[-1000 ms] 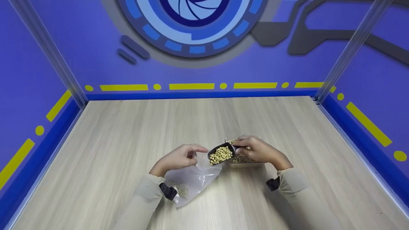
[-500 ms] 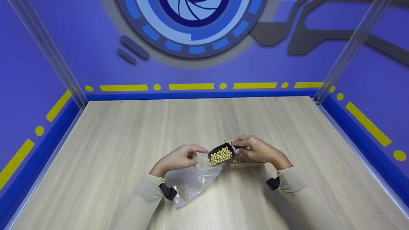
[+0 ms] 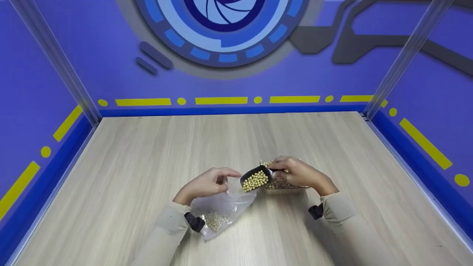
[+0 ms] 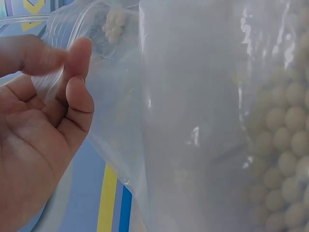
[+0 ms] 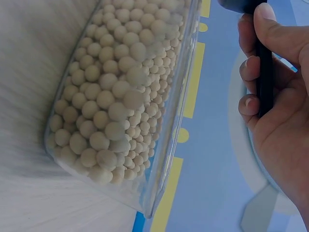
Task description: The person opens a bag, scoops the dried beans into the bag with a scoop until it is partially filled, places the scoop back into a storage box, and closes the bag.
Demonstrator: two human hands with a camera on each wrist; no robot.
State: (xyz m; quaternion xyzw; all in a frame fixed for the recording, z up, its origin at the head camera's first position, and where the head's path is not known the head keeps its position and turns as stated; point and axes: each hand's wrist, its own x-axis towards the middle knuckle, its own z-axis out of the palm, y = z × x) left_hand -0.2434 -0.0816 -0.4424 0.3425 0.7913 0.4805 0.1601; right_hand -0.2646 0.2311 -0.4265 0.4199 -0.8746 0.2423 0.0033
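Note:
A clear plastic zip bag (image 3: 238, 203) lies slantwise on the table, with pale yellow round beans (image 3: 217, 221) gathered at its lower end. My left hand (image 3: 203, 183) pinches the bag's edge near its mouth; the left wrist view shows the film (image 4: 116, 96) between thumb and fingers. At that mouth is a black scoop (image 3: 251, 172) heaped with the same beans, its lip tilted down toward the bag. My right hand (image 3: 301, 174) grips the scoop's handle (image 5: 264, 72). Under the right hand stands a clear plastic box (image 3: 286, 191), well filled with beans, partly hidden by hand and scoop.
The wooden table (image 3: 147, 147) is bordered by blue panels (image 3: 236, 87) at the back and both sides. Metal posts (image 3: 406, 55) stand in the back corners. A black wrist strap (image 3: 194, 221) on the left arm overlaps the bag.
More beans now show at the bag's lower end, spread farther to the right. Beans in the scoop have slid slightly toward its lip. Both hands have stayed nearly still.

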